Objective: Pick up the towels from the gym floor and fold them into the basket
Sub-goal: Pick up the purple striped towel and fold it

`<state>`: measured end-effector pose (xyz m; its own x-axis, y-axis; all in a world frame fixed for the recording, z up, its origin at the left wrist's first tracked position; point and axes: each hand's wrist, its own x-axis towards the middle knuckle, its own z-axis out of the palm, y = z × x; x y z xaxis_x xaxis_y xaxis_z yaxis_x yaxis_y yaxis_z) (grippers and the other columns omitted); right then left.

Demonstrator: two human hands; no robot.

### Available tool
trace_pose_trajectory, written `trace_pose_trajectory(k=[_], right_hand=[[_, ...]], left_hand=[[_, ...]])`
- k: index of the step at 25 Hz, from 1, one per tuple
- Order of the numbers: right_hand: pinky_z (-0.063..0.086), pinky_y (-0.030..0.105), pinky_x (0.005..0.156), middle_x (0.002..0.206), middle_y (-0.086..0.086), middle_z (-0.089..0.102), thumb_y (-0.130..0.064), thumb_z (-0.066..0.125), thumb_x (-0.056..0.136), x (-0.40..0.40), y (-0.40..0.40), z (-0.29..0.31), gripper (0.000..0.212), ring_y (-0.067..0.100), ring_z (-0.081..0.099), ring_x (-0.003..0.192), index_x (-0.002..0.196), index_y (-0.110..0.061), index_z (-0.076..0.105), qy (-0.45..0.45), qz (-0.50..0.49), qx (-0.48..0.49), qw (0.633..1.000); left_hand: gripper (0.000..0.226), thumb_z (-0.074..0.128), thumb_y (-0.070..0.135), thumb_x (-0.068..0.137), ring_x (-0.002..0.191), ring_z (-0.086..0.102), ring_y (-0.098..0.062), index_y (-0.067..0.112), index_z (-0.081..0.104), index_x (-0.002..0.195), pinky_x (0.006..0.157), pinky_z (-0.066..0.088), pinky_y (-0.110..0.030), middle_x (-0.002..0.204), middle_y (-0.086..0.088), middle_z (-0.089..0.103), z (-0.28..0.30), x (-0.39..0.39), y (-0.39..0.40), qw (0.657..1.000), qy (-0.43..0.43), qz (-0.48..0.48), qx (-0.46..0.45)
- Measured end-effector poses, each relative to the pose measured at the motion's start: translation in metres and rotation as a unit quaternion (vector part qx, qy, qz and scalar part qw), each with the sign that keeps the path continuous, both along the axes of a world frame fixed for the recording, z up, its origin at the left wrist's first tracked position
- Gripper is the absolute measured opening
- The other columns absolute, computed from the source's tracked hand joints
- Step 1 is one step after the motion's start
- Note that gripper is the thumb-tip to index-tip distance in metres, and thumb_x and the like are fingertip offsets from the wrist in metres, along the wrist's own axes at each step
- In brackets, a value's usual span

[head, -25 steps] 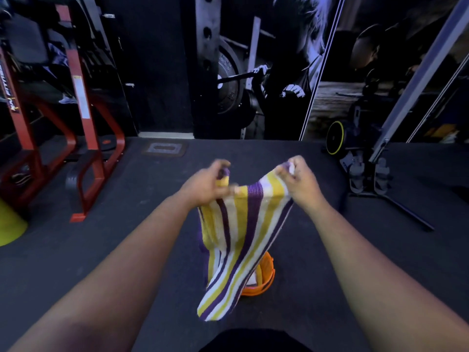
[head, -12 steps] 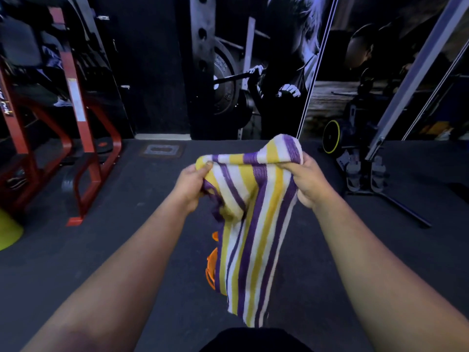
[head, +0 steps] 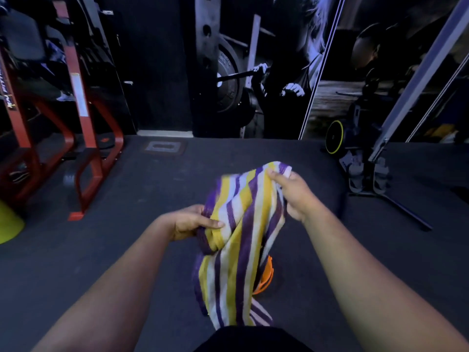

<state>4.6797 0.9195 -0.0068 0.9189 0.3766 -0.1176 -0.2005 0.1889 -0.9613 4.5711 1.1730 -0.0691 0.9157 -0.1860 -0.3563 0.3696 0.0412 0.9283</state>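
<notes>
A purple, yellow and white striped towel (head: pixel 241 250) hangs in front of me above the dark gym floor. My right hand (head: pixel 291 191) grips its upper corner, held high. Lower and to the left, my left hand (head: pixel 193 222) pinches the towel's left edge about halfway down. The cloth drapes between both hands and its tail reaches almost to my lap. Behind the towel, an orange basket (head: pixel 266 278) stands on the floor; only a strip of its rim shows.
A red steel rack (head: pixel 81 138) stands at the left with a yellow-green cone (head: pixel 7 224) near it. At the right is a grey machine base (head: pixel 365 176) with a long floor leg. A wall mural fills the back.
My left hand has dropped from the towel's top edge to its left side, lower down. The right hand keeps the top corner. The towel now sags diagonally instead of hanging flat.
</notes>
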Motion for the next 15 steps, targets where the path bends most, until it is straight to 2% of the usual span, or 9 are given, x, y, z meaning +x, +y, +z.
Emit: trace_pose_trajectory(k=[3,4,6,7,8,10,11,13,15], right_hand=[[0.060,0.045,0.086,0.117,0.021,0.072,-0.044,0.060,0.100,0.021,-0.025,-0.009,0.045,0.037,0.070,0.109,0.121,-0.005,0.065,0.050,0.006,0.092,0.994],[0.058,0.042,0.081,0.111,0.016,0.074,-0.050,0.063,0.095,0.017,-0.031,-0.018,0.048,0.038,0.069,0.103,0.119,-0.008,0.066,0.036,0.061,0.043,0.997],[0.054,0.036,0.074,0.102,0.010,0.076,-0.032,0.074,0.090,0.001,-0.029,-0.039,0.033,0.033,0.068,0.093,0.114,-0.010,0.069,-0.022,0.180,-0.122,0.976],[0.054,0.033,0.076,0.106,0.010,0.076,-0.020,0.073,0.092,-0.004,-0.024,-0.050,0.028,0.028,0.069,0.093,0.116,-0.006,0.070,-0.043,0.206,-0.165,0.964],[0.055,0.033,0.078,0.107,0.012,0.075,-0.014,0.068,0.096,-0.008,-0.016,-0.055,0.025,0.025,0.070,0.091,0.118,-0.004,0.069,-0.045,0.192,-0.157,0.968],[0.056,0.037,0.075,0.100,0.013,0.076,-0.013,0.059,0.101,-0.007,-0.003,-0.053,0.017,0.021,0.072,0.080,0.114,-0.007,0.068,-0.049,0.131,-0.130,0.982],[0.055,0.036,0.074,0.096,0.011,0.077,-0.013,0.057,0.103,-0.006,0.001,-0.045,0.013,0.019,0.072,0.078,0.109,-0.009,0.067,-0.051,0.098,-0.117,0.987],[0.056,0.039,0.081,0.097,0.010,0.077,-0.017,0.057,0.103,0.005,-0.004,-0.029,0.012,0.020,0.073,0.083,0.106,-0.010,0.067,-0.023,0.031,-0.026,0.999],[0.056,0.044,0.094,0.111,0.011,0.076,-0.036,0.067,0.096,0.014,-0.016,-0.023,0.034,0.025,0.073,0.101,0.116,-0.009,0.066,0.007,0.034,0.070,0.997]], left_hand=[[0.051,0.080,0.023,0.076,0.100,0.072,-0.032,0.004,0.070,0.122,0.078,0.062,-0.037,0.115,-0.020,0.074,0.020,0.011,-0.004,0.982,-0.065,0.142,-0.109],[0.054,0.075,0.026,0.082,0.107,0.070,-0.034,0.003,0.067,0.130,0.084,0.061,-0.041,0.121,-0.021,0.071,0.036,0.018,-0.002,0.966,-0.081,0.175,-0.173],[0.057,0.068,0.035,0.091,0.118,0.066,-0.035,0.003,0.061,0.138,0.095,0.058,-0.046,0.132,-0.023,0.066,0.047,0.029,0.004,0.937,-0.110,0.190,-0.273],[0.054,0.068,0.036,0.092,0.117,0.067,-0.032,0.004,0.061,0.136,0.097,0.057,-0.045,0.132,-0.022,0.066,0.039,0.029,0.004,0.943,-0.109,0.186,-0.254],[0.050,0.072,0.034,0.090,0.110,0.070,-0.028,0.006,0.064,0.130,0.093,0.059,-0.041,0.127,-0.020,0.069,0.025,0.024,0.003,0.965,-0.095,0.170,-0.175],[0.039,0.085,0.023,0.078,0.086,0.074,-0.020,0.007,0.071,0.111,0.075,0.061,-0.031,0.104,-0.014,0.076,-0.003,0.009,0.001,0.992,-0.048,0.119,0.006],[0.029,0.083,0.019,0.079,0.080,0.074,-0.020,0.007,0.073,0.104,0.070,0.061,-0.030,0.096,-0.012,0.078,-0.008,0.006,0.005,0.989,-0.042,0.140,0.021],[0.014,0.068,0.015,0.094,0.087,0.074,-0.025,0.008,0.073,0.104,0.078,0.062,-0.036,0.097,-0.012,0.078,0.005,0.012,0.016,0.958,-0.082,0.256,-0.100],[0.029,0.061,0.030,0.100,0.106,0.072,-0.029,0.009,0.069,0.119,0.094,0.058,-0.045,0.117,-0.015,0.074,0.019,0.018,0.024,0.944,-0.137,0.249,-0.167]])
